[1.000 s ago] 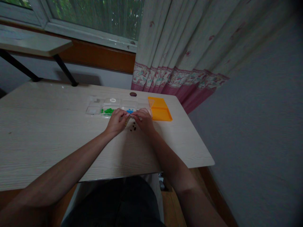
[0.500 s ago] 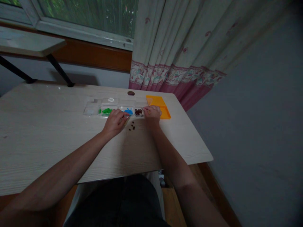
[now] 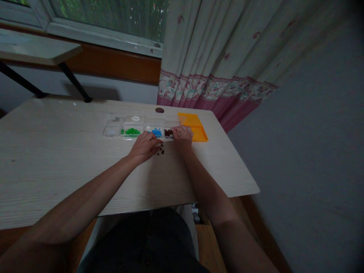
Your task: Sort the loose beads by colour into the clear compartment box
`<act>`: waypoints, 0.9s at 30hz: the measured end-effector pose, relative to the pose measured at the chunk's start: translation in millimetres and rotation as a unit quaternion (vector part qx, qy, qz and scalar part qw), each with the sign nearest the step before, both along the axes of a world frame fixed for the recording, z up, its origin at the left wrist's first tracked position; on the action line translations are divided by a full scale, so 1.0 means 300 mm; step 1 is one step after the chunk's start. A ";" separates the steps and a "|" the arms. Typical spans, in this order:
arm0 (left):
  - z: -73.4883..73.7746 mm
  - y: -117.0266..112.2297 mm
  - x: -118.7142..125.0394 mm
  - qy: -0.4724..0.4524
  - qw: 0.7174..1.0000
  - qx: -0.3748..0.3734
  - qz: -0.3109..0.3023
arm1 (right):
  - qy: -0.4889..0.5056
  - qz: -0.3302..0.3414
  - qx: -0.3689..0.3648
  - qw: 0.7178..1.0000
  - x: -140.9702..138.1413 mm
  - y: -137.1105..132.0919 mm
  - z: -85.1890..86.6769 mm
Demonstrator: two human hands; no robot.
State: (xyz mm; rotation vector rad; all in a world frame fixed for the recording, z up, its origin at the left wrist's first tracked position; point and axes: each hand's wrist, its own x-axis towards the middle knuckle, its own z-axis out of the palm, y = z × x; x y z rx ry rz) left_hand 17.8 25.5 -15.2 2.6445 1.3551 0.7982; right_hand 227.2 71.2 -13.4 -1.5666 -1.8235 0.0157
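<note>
Head view shows four clear boxes (image 3: 112, 131) near the table (image 3: 222, 167)'s far edge. Our left hand (image 3: 144, 146) has come beside at least four loose brown pieces (image 3: 163, 152); our right hand (image 3: 182, 136) stays at the rightmost box (image 3: 168, 137). What fingers hold, we cannot tell.

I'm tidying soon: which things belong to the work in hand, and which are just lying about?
Likely in use:
loose brown pieces, by the left hand
boxed brown pieces, at the right hand
perhaps boxed blue pieces and green pieces

Apparently lying about:
dark oval object, near the table's far edge
perhaps the yellow case
</note>
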 end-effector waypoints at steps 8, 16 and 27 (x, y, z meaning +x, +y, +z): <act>-0.006 0.012 0.020 0.016 1.000 0.005 0.006 | 0.010 0.004 0.027 1.000 -0.004 -0.003 -0.006; 0.002 0.010 0.042 0.036 0.999 0.004 0.024 | 0.022 0.020 0.020 0.999 -0.014 -0.009 0.006; 0.001 0.010 0.045 -0.004 0.998 0.002 0.064 | 0.007 0.073 0.039 0.997 -0.026 -0.015 0.022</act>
